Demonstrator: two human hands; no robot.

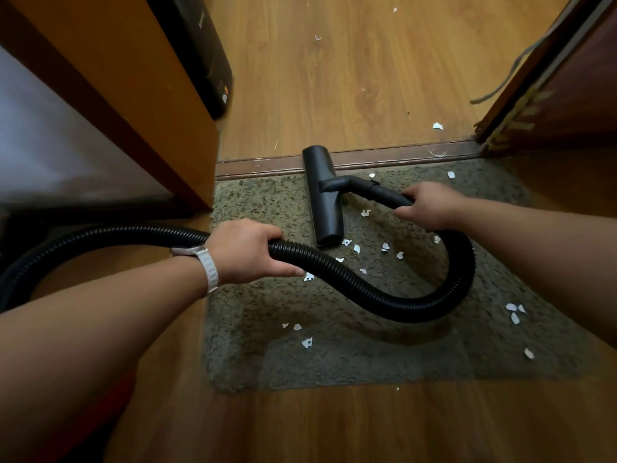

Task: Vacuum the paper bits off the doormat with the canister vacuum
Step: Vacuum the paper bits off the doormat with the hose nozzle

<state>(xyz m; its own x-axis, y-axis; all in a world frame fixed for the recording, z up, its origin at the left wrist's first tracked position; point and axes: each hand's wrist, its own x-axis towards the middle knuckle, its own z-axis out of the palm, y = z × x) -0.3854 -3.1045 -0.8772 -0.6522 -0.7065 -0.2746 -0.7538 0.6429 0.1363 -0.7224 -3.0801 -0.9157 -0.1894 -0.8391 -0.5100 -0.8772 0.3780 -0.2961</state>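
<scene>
Two hands are curled round one ribbed black hose, left hand nearer, right hand by one flat nozzle laid on one shaggy doormat strewn with some eighteen torn paper bits.

text: none legible | black box sticker: too blurred to read

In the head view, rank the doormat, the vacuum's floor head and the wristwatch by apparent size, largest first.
1. doormat
2. floor head
3. wristwatch, clearly smallest even though nearest the camera
</scene>
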